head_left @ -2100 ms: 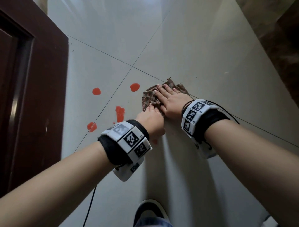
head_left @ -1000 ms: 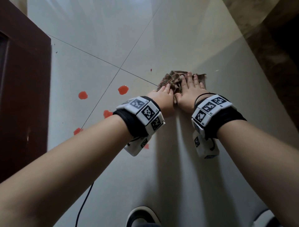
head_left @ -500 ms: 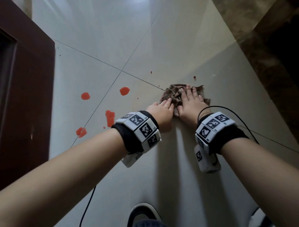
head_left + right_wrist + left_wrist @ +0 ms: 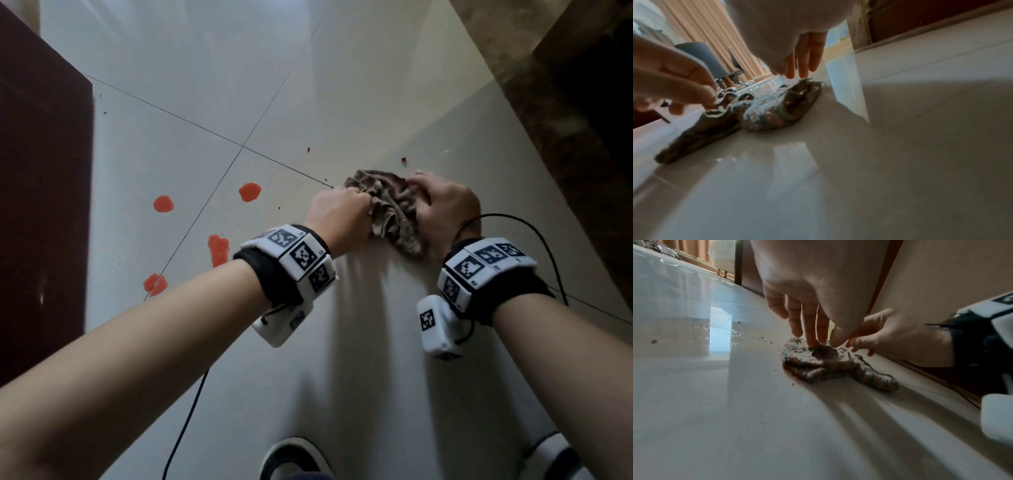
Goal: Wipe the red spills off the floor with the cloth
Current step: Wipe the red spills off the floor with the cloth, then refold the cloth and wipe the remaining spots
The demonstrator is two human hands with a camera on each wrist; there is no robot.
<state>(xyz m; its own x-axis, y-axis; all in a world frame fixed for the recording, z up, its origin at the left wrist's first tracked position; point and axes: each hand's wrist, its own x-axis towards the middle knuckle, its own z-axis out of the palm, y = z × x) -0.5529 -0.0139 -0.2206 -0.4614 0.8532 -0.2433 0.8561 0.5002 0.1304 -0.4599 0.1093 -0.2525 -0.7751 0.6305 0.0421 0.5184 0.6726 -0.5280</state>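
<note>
Brown cloth (image 4: 394, 212): bunched on floor (image 4: 359, 342)
Left hand (image 4: 337, 217): fingers pinching cloth's left edge
Right hand (image 4: 443, 209): fingertips curled onto cloth's right side
Red spills (image 4: 218, 249): left of cloth, apart

Mottled brown-and-grey cloth (image 4: 394, 212); orange-red spills (image 4: 218, 249) on glossy pale grey-cream floor tiles (image 4: 376, 342) with thin dark grout lines. Dark reddish-brown door (image 4: 41, 205). Black wristbands (image 4: 270, 277) carrying white blocks with black square-patterned markers.

Overhead head view; floor-level wrist views
</note>
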